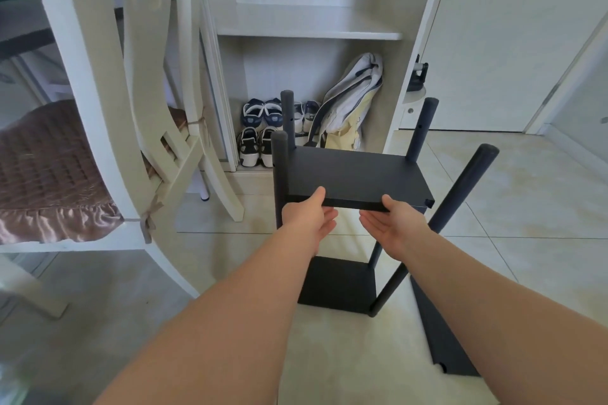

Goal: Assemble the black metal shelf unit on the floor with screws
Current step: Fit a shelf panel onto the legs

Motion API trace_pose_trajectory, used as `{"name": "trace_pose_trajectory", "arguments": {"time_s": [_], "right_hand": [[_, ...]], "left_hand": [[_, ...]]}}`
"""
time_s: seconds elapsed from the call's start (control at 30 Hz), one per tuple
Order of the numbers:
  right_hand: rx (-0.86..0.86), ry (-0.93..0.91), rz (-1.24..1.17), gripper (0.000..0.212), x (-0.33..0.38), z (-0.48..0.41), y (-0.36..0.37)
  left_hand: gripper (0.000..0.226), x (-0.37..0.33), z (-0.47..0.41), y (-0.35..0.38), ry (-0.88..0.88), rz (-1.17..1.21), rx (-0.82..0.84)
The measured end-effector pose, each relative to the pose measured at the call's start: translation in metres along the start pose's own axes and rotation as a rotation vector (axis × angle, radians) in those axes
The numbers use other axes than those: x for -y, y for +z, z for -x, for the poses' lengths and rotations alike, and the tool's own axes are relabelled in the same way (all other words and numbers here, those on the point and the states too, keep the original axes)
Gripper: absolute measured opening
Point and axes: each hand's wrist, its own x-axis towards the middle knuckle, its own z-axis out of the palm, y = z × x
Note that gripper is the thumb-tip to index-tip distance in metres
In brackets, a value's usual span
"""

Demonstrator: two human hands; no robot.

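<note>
A view from the head looks down 2 bare forearms that reach forward over a pale tiled floor (526, 223). The left hand (309, 217) and the right hand (394, 223) both hold the near edge of a flat black rectangular metal shelf panel (355, 174). Each thumb lies on top and the fingers sit close together underneath, pinching the edge. The panel is level and raised above the floor among 4 black round metal posts (287, 115). 2 posts stand upright at its left corners and 1 at its far right corner. The other post leans away to the right, apart from the panel's notched near right corner. A second black metal panel (339, 286) sits low at the foot of the posts. A third black metal panel (441, 339) lies on the floor just to its right, partly hidden by the right forearm. To the left stands a cream wooden chair (98, 108) with a brown quilted cushion (49, 168). Behind, an open white cupboard (309, 26) holds several trainers (260, 115) and a slumped white and yellow cloth bag (352, 102).
</note>
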Motion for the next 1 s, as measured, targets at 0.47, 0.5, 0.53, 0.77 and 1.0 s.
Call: {"name": "trace_pose_trajectory", "arguments": {"time_s": [0.47, 0.5, 0.53, 0.77, 1.0], "right_hand": [[-0.067, 0.153, -0.031, 0.033, -0.083, -0.054, -0.036], [-0.072, 0.158, -0.016, 0.032, -0.088, -0.057, -0.039], [-0.079, 0.161, -0.002, 0.031, -0.092, -0.060, -0.041], [-0.102, 0.182, 0.045, 0.035, -0.111, -0.073, -0.050], [-0.085, 0.187, 0.013, 0.035, -0.114, -0.077, -0.053]], "left_hand": [[0.035, 0.083, -0.062, -0.015, -0.145, 0.068, -0.192], [0.034, 0.090, -0.064, -0.017, -0.151, 0.079, -0.200], [0.030, 0.096, -0.067, -0.018, -0.161, 0.086, -0.210], [0.008, 0.119, -0.077, -0.024, -0.227, 0.074, -0.233], [0.029, 0.124, -0.072, -0.040, -0.298, -0.002, -0.152]]}}
